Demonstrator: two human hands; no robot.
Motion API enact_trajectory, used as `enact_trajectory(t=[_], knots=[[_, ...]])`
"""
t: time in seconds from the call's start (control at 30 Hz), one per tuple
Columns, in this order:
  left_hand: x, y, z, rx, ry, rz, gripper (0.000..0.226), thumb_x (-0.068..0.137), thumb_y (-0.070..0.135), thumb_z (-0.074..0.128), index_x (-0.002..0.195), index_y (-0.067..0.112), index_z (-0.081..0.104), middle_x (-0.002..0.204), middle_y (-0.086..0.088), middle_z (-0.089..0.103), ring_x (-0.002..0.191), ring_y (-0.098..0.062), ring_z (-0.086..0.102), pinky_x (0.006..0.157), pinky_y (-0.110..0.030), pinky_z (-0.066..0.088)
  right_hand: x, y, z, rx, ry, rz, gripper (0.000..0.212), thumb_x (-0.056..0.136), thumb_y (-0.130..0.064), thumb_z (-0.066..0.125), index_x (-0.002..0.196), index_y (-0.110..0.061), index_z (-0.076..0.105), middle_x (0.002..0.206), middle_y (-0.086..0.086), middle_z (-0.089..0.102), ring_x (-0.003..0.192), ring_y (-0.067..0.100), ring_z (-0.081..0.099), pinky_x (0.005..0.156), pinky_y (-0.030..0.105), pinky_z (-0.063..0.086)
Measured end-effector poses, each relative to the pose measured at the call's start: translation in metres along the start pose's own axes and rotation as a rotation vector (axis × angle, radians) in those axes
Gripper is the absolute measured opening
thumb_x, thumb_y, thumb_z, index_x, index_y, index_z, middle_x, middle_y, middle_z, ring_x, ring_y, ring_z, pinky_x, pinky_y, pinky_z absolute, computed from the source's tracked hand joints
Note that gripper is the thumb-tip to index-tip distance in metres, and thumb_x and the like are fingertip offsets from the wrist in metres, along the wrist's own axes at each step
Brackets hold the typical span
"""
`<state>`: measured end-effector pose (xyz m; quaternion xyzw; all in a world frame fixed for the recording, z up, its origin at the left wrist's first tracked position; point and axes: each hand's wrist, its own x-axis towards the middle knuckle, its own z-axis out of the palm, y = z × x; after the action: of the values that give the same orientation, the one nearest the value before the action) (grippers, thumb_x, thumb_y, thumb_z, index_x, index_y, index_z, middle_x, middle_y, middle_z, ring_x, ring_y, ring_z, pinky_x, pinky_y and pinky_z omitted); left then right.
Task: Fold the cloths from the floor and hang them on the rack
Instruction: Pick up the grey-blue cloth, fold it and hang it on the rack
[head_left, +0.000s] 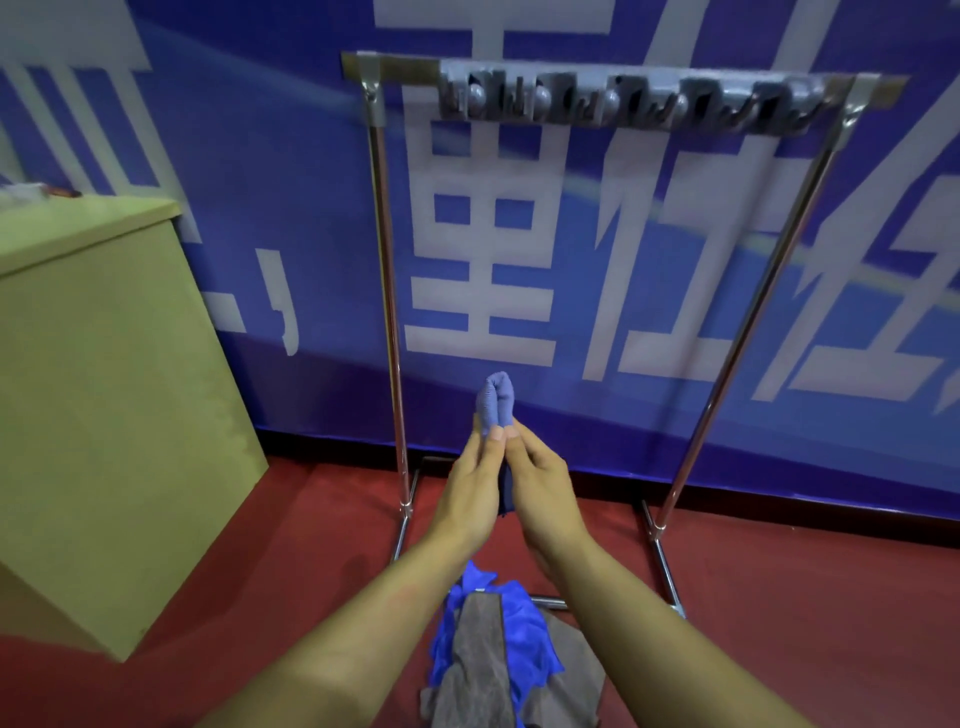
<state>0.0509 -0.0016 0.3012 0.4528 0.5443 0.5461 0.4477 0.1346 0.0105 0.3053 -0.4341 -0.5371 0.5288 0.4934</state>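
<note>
Purple cloth (496, 402) between both hands' fingers (496, 434)

staged indoor demonstration space, not a home: printed blue banner (571, 260) as backdrop, red floor (805, 597), bare metal rack (387, 260), plain cabinet (104, 389).

rack (613, 88): before the banner wall (208, 130)
cabinet (104, 389): left of rack
cloth pile (498, 660): on floor (805, 623), before rack

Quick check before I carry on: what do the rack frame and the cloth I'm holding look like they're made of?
Rack: looks like polished metal tubing, probably steel or chrome, since the poles are shiny with bright reflections.

Held cloth, pinched by the left hand and right hand: soft blue-purple fabric with a fine ribbed or waffle texture, possibly microfibre; the exact fibre is unclear.
</note>
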Motion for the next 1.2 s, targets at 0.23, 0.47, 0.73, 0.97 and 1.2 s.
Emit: enact_trajectory(t=[0.23, 0.47, 0.73, 0.97, 1.2], knots=[[-0.004, 0.079, -0.009, -0.017, 0.052, 0.118, 0.041, 0.105, 0.044, 0.040, 0.143, 0.035, 0.052, 0.135, 0.010, 0.065, 0.122, -0.001, 0.060, 0.108, -0.029, 0.044, 0.002, -0.080, 0.019, 0.016, 0.074, -0.090, 0.030, 0.104, -0.032, 0.052, 0.099, -0.013, 0.074, 0.096, 0.011, 0.077, 0.093, 0.022, 0.074, 0.085, 0.041, 0.057], [0.017, 0.165, -0.034, 0.224, 0.036, 0.249, 0.046, 0.102, 0.036, 0.048, 0.147, 0.030, 0.045, 0.128, 0.006, 0.067, 0.112, -0.008, 0.064, 0.097, -0.029, 0.051, 0.028, -0.174, 0.023, -0.198, -0.011, -0.291, 0.031, 0.107, -0.023, 0.045, 0.083, -0.016, 0.062, 0.068, -0.004, 0.065, 0.057, -0.003, 0.058, 0.055, 0.015, 0.045], [0.100, 0.262, -0.058, 0.389, 0.304, 0.536, 0.038, 0.109, 0.026, 0.032, 0.145, 0.032, 0.042, 0.124, 0.013, 0.053, 0.094, -0.002, 0.051, 0.068, -0.014, 0.039, 0.123, -0.249, 0.029, -0.527, 0.217, -0.590, 0.025, 0.107, -0.024, 0.043, 0.123, -0.020, 0.062, 0.096, -0.003, 0.068, 0.081, 0.014, 0.062, 0.062, 0.030, 0.047], [0.174, 0.283, -0.083, 0.536, 0.386, 0.539, 0.035, 0.108, 0.023, 0.032, 0.140, 0.028, 0.045, 0.114, 0.001, 0.060, 0.093, -0.017, 0.057, 0.069, -0.030, 0.043, 0.193, -0.260, 0.042, -0.627, 0.239, -0.586, 0.027, 0.107, -0.023, 0.043, 0.122, -0.018, 0.064, 0.093, -0.003, 0.065, 0.073, 0.009, 0.056, 0.054, 0.016, 0.035], [0.197, 0.233, -0.079, 0.627, 0.258, 0.380, 0.027, 0.106, 0.016, 0.032, 0.127, 0.018, 0.048, 0.093, -0.009, 0.060, 0.074, -0.024, 0.056, 0.056, -0.036, 0.043, 0.213, -0.229, 0.047, -0.744, 0.255, -0.495, 0.029, 0.105, -0.013, 0.039, 0.120, -0.015, 0.064, 0.096, 0.011, 0.069, 0.076, 0.026, 0.059, 0.051, 0.027, 0.034]])
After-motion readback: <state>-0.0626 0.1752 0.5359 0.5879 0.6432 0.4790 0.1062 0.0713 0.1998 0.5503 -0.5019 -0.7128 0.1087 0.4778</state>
